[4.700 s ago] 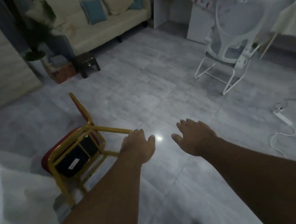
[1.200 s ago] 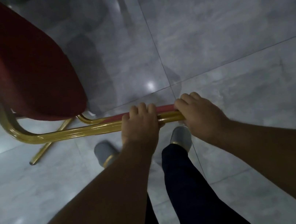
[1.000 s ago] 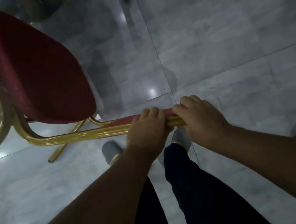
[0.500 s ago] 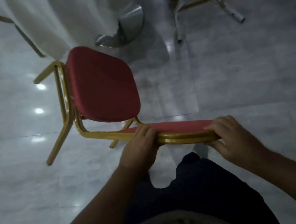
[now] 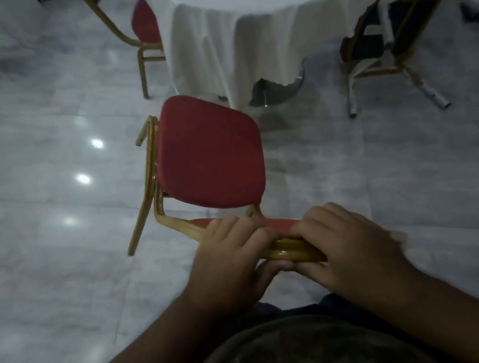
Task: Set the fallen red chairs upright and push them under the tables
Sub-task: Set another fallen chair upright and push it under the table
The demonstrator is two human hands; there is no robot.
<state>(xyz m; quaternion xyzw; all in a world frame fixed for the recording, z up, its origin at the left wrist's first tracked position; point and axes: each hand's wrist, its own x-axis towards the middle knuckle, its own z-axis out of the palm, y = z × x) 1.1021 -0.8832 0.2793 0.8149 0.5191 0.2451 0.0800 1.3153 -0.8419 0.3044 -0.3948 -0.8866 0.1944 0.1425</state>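
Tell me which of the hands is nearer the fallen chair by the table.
Right. The right hand grips the upright chair's backrest nearer the fallen chair; the left hand grips farther away.

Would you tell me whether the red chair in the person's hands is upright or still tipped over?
Upright: the red chair shows its seat facing up, legs angling to the floor, while the left hand and right hand grip its backrest top.
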